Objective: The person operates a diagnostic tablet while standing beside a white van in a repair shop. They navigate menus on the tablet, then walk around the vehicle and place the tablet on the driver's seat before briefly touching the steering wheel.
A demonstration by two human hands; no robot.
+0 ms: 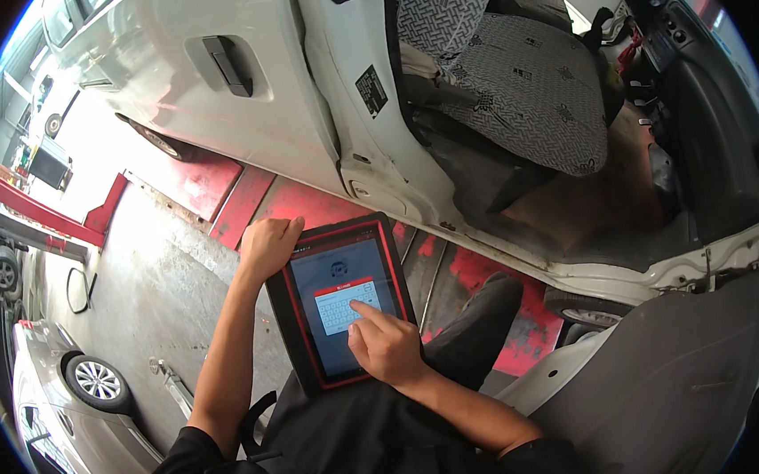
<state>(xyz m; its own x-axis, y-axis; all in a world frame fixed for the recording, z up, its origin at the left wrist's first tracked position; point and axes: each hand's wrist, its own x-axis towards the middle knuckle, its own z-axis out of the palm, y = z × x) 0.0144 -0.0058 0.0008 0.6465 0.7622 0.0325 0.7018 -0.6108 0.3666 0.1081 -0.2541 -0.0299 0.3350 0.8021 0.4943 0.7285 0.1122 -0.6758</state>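
Black and red, the tablet [347,275] tilts before that person's dark clothing [372,441], near the open white vehicle [365,138]. I see the left hand [269,248] gripping the tablet's upper left corner; the right hand [386,349], released, points one finger at the on-screen keyboard [333,318].

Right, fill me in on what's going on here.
A person is using a black-and-red tablet beside a white vehicle. The left hand has its grip on the tablet's upper left side. The right hand points its index finger at the on-screen keyboard; whether the fingertip touches the glass is hard to tell. The vehicle stands open, showing a seat with a patterned grey cover. Another car stands off to the left.
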